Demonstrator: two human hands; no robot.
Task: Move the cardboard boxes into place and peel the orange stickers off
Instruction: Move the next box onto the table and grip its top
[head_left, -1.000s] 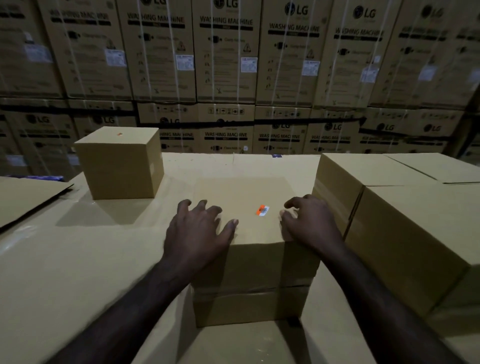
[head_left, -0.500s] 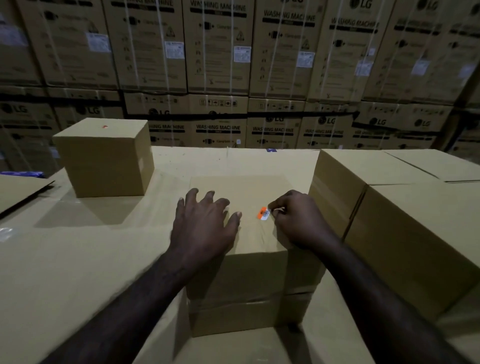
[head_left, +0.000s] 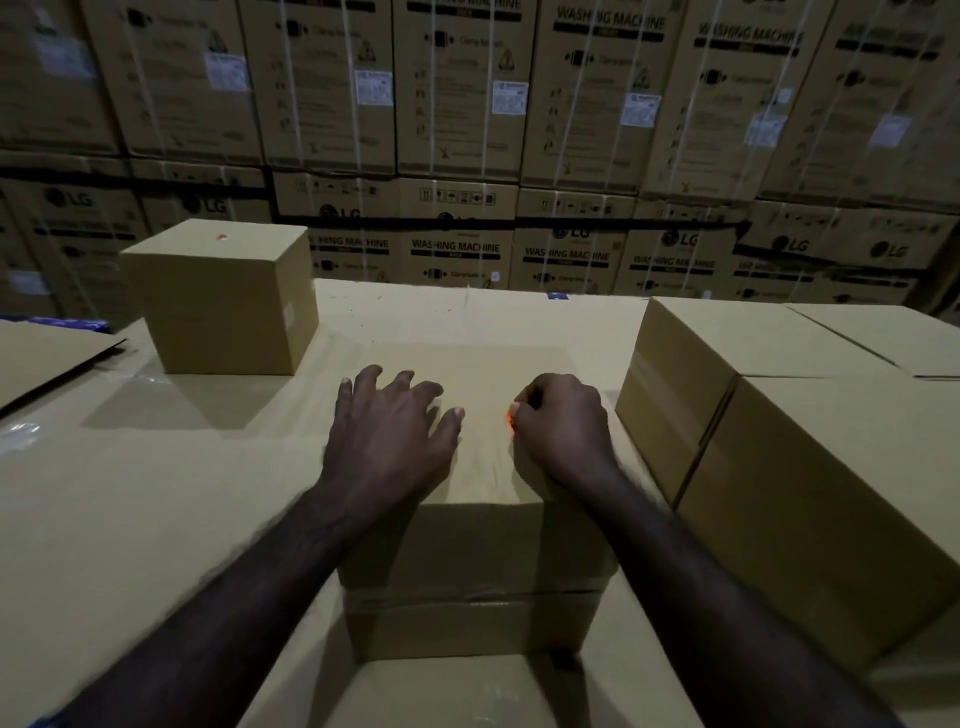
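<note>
A plain cardboard box (head_left: 483, 551) stands in front of me on a cardboard-covered surface. My left hand (head_left: 387, 434) lies flat on its top with fingers spread. My right hand (head_left: 563, 423) is curled on the top's right part, its fingertips pinching an orange sticker (head_left: 510, 419) of which only a sliver shows at the thumb. A second box (head_left: 228, 306) stands at the back left with a small orange sticker (head_left: 222, 237) on its top.
Two larger boxes (head_left: 810, 467) stand side by side close to the right of the middle box. A loose cardboard sheet (head_left: 47, 353) lies at the left edge. A wall of stacked washing machine cartons (head_left: 467, 130) fills the background.
My right hand has moved left onto the orange sticker and closed its fingers on it, covering most of it. My left hand has stayed flat on the box top.
</note>
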